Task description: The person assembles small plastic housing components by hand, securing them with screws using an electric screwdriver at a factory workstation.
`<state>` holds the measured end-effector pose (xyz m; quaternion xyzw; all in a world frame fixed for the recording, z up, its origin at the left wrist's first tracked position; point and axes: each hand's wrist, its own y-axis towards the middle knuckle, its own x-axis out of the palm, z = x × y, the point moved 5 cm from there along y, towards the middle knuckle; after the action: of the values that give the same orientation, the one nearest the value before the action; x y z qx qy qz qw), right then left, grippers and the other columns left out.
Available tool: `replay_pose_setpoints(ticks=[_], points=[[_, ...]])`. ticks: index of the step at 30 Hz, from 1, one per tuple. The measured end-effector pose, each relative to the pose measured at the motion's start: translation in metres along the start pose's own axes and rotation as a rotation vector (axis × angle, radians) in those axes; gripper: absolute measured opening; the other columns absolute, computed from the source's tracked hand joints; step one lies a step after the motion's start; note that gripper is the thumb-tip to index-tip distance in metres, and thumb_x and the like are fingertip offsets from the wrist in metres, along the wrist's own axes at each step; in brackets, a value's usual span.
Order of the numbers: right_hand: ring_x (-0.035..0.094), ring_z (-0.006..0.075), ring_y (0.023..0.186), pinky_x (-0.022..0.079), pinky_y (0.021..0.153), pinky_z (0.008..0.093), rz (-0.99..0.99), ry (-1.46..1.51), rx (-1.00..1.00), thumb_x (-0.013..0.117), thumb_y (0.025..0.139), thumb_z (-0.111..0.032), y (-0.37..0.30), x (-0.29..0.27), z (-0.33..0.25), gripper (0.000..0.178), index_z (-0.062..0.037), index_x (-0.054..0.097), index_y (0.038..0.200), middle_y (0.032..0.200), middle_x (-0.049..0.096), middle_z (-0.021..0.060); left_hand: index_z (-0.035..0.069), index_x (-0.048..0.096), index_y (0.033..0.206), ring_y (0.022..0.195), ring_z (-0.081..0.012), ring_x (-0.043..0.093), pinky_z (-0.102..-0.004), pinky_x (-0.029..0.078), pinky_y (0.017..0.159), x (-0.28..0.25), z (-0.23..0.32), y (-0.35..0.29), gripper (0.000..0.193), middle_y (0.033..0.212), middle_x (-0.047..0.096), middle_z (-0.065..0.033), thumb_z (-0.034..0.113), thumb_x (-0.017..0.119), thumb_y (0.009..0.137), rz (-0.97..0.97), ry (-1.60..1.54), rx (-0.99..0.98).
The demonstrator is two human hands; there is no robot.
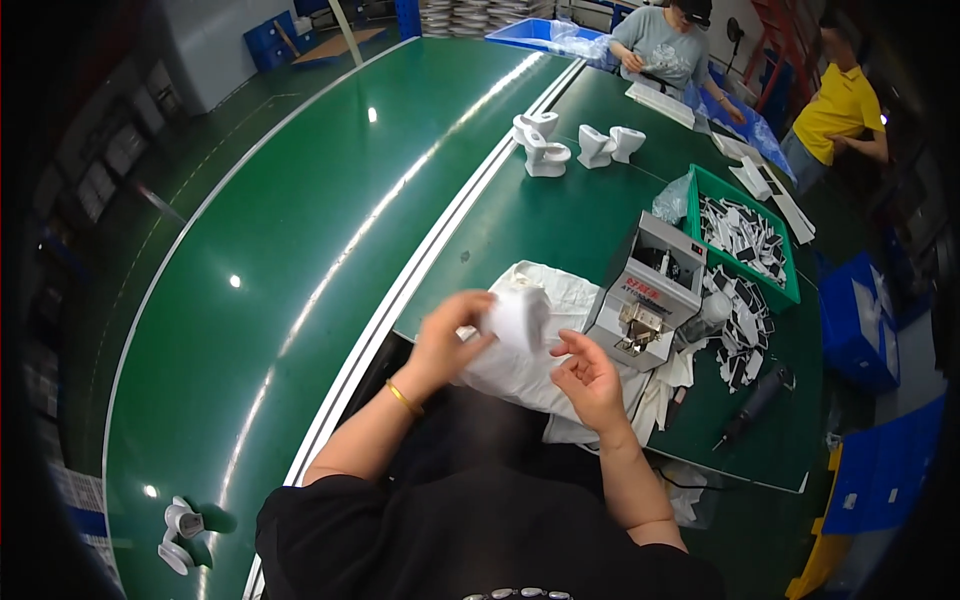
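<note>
In my left hand (440,342) is a white miniature toilet (522,318), held over the workbench and blurred by motion. My right hand (592,382) is just right of it, thumb and fingers apart, with nothing visible between them. Below both hands a white cloth (560,283) covers the bench's near edge. Right of the cloth stands a grey box-shaped machine (650,290) with a metal fixture on its front. More white miniature toilets (546,160) stand farther back on the bench, with another pair (610,146) beside them.
A green crate (690,205) of small black-and-white strips stands right, with loose strips (742,335) spilling beside it. A power screwdriver (755,402) lies near the right edge. Left runs a green conveyor belt (260,300) carrying white pieces (180,530). Two people (668,50) are at the far end.
</note>
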<state>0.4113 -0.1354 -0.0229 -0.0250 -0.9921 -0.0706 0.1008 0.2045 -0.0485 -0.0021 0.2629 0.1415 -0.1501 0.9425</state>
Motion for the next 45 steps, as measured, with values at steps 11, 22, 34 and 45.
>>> replay_pose_setpoints(ticks=[11,22,34,45], points=[[0.053,0.007,0.063,0.043,0.056,0.0204,0.076,-0.546,-0.091,0.073,0.083,-0.01,0.003,-0.005,0.034,0.025,0.0004,0.066,0.104,0.082,0.062,0.0038,-0.001,0.054,0.104,0.086,-0.0287,0.063,-0.0391,0.05,0.077,-0.149,-0.21,0.08,0.049,0.095,0.066,-0.016,0.031,0.079,0.076,0.663,0.344,-0.386],[0.058,0.0116,0.063,0.048,0.058,0.0243,0.079,-0.599,-0.078,0.071,0.085,-0.015,-0.001,-0.009,0.031,0.021,-0.0026,0.067,0.102,0.081,0.063,0.0058,0.002,0.035,0.141,0.131,-0.0355,0.038,-0.0436,0.032,0.108,-0.126,-0.16,0.081,0.091,0.138,0.044,-0.0199,0.033,0.083,0.07,0.641,0.759,-0.25],[0.052,0.0066,0.06,0.044,0.055,0.0212,0.07,-0.571,-0.1,0.072,0.083,-0.009,0.002,-0.011,0.033,0.017,-0.0023,0.068,0.099,0.079,0.061,0.0029,0.007,0.054,0.124,0.119,-0.0365,0.048,-0.0447,0.037,0.102,0.019,-0.029,0.095,0.057,0.127,0.054,-0.0155,0.014,0.078,0.073,0.164,0.521,0.231],[0.052,0.0066,0.059,0.043,0.054,0.0211,0.078,-0.551,-0.113,0.072,0.083,-0.008,0.002,-0.013,0.031,0.017,-0.0025,0.069,0.099,0.078,0.061,0.002,0.002,0.04,0.139,0.126,-0.0403,0.044,-0.0449,0.036,0.107,0.09,-0.071,0.104,0.077,0.138,0.045,-0.0234,0.029,0.077,0.078,-0.138,0.454,0.04]])
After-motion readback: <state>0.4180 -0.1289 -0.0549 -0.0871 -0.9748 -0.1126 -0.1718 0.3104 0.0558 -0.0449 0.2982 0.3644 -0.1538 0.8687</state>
